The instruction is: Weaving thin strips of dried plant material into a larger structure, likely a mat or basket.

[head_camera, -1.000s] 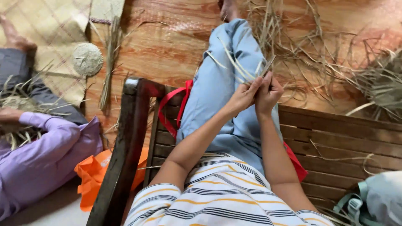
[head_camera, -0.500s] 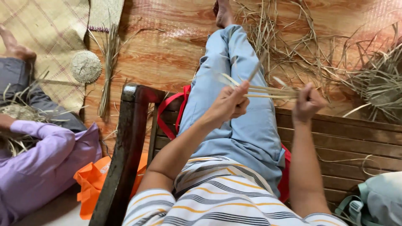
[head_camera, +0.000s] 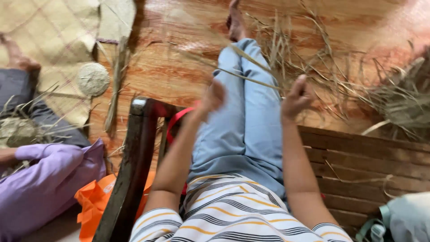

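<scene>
A dark wooden bench (head_camera: 358, 157) of slats fills the lower right, its thick armrest (head_camera: 130, 166) slanting down the near left edge. A red strap (head_camera: 175, 122) loops just past that armrest. Beyond the bench's left edge lies a woven mat (head_camera: 45, 49) on the wooden floor (head_camera: 179, 67), with a small round woven disc (head_camera: 92, 79) at its edge. A person in a purple sleeve (head_camera: 45, 179) sits there, an orange bag (head_camera: 96, 201) beside them. A pale bag (head_camera: 405, 219) rests at the near right corner.
</scene>
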